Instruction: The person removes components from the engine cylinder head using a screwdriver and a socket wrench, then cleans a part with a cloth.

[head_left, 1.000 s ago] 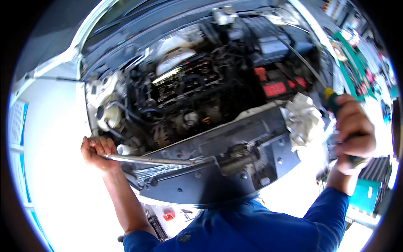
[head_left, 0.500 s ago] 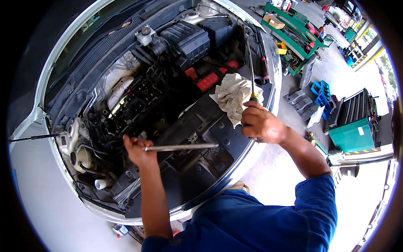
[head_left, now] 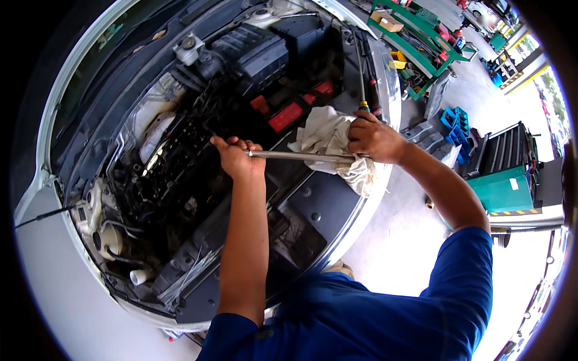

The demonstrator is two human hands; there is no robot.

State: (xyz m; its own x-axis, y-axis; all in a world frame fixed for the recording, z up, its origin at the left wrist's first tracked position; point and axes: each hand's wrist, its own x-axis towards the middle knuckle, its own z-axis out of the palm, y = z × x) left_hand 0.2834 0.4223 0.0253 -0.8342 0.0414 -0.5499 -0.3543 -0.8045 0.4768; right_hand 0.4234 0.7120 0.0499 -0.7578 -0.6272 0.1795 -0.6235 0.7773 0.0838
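Screwdriver handle mostly behind fingers

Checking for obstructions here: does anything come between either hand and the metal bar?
Nothing visible at the left hand, which holds the metal bar by its left end. By the right hand, crumpled whitish cloth bunches at the bar's other end; whether it separates hand from bar cannot be told.

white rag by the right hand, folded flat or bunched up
Bunched up: the white rag lies in uneven, crumpled folds by the right hand, with no neat flat layers showing.
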